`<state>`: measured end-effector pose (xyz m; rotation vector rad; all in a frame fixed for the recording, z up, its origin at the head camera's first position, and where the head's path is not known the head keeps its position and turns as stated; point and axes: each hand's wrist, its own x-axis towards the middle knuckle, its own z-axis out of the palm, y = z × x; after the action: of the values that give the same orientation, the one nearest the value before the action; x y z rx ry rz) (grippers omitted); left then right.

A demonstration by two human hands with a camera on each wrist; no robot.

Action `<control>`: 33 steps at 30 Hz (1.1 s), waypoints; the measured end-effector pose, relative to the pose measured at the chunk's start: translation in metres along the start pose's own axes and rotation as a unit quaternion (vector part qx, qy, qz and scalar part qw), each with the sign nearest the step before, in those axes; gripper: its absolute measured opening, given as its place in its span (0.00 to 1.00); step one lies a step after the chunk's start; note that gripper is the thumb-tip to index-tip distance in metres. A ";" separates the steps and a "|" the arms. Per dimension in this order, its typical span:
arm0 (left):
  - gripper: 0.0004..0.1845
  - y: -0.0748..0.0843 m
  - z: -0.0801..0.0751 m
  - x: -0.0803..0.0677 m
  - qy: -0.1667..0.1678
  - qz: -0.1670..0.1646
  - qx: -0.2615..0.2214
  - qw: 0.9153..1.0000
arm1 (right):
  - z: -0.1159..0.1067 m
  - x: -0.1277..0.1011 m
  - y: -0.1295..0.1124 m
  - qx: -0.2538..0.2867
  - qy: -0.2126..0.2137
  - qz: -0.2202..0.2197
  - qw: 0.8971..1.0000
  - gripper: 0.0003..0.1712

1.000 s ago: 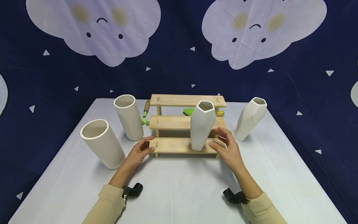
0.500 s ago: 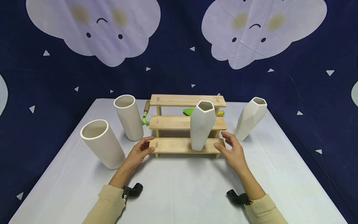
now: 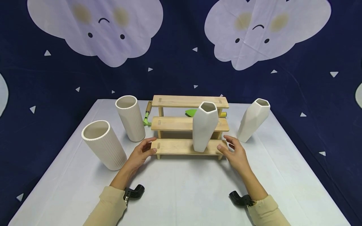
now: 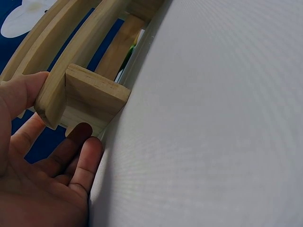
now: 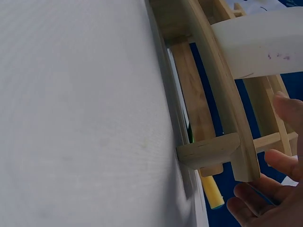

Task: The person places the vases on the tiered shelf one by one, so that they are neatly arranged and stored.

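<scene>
A three-step wooden shelf (image 3: 175,147) stands mid-table. On its lowest step stands a white faceted vase (image 3: 204,125), upright, with its base (image 5: 260,45) showing in the right wrist view. My left hand (image 3: 142,151) holds the left end of the lowest step, thumb on the plank's end (image 4: 52,94) and fingers (image 4: 80,156) curled under it by the leg. My right hand (image 3: 236,151) hovers at the step's right end with fingers spread. Its thumb is near the front corner, and the fingers (image 5: 277,163) stay just off the wood (image 5: 213,151).
Two ribbed white cylinder vases (image 3: 104,145) (image 3: 130,117) stand left of the shelf, and a second faceted vase (image 3: 252,120) stands to its right. Green garden tools (image 3: 147,115) (image 3: 191,112) lie behind the shelf. The white table (image 3: 181,194) ends at a dark backdrop.
My right hand has drawn away from the vase on the lowest step, moving right and down to the step's right end. The left hand, shelf and vases have not moved.
</scene>
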<state>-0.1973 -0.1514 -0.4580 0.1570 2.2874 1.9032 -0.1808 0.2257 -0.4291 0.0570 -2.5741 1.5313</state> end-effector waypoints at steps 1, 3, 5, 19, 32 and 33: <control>0.28 0.000 0.000 0.000 -0.001 0.000 -0.002 1.000 | 0.000 0.000 0.001 -0.004 -0.002 0.002 1.000 0.34; 0.28 0.000 0.000 0.000 -0.003 0.002 -0.004 1.000 | 0.000 0.001 0.004 -0.008 -0.005 0.006 1.000 0.34; 0.28 0.000 0.000 0.000 -0.003 0.002 -0.006 1.000 | 0.000 0.002 0.007 -0.013 -0.009 0.006 1.000 0.33; 0.28 0.000 0.000 0.000 0.000 -0.002 -0.002 1.000 | 0.002 0.005 0.018 -0.027 -0.027 0.009 0.999 0.34; 0.28 0.000 0.000 -0.001 0.000 0.003 -0.006 1.000 | 0.003 0.006 0.024 -0.039 -0.040 0.005 0.998 0.35; 0.28 0.000 0.000 -0.001 -0.001 0.003 -0.006 1.000 | 0.003 0.006 0.024 -0.040 -0.040 0.005 0.998 0.35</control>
<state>-0.1966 -0.1512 -0.4576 0.1646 2.2768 1.9200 -0.1900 0.2348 -0.4502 0.0983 -2.7000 1.4562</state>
